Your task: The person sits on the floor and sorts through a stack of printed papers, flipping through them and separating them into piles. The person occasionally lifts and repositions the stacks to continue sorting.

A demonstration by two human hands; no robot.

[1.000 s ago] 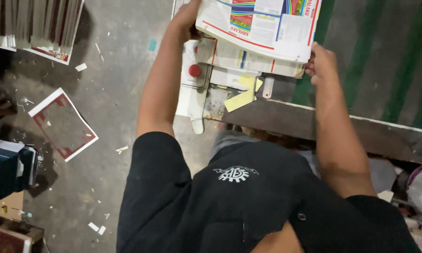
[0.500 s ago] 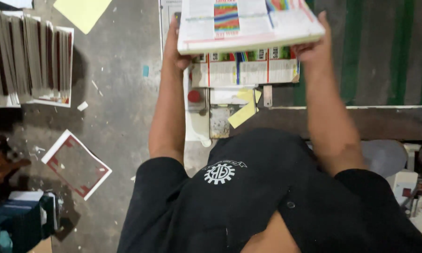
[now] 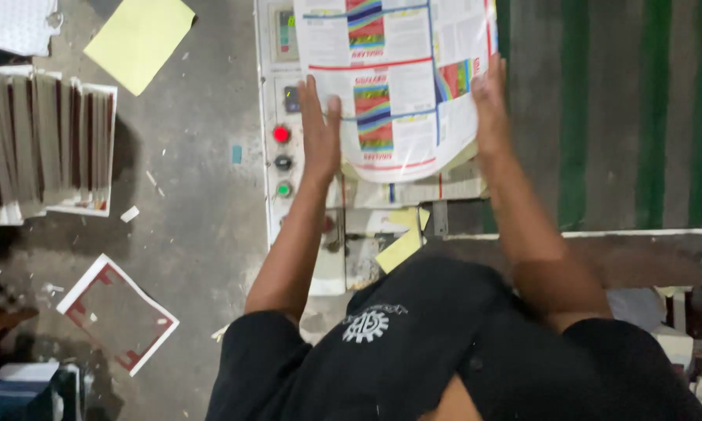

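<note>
Your left hand (image 3: 320, 129) and right hand (image 3: 490, 105) lay flat and open against the sheets' (image 3: 402, 82) side edges, long axis running away from you, both equally near, above the panel (image 3: 282, 148).

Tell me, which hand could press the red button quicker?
Probably the left hand. It lies flat on the printed sheets at their left edge, right beside the red button. The right hand rests on the sheets' far side.
</note>
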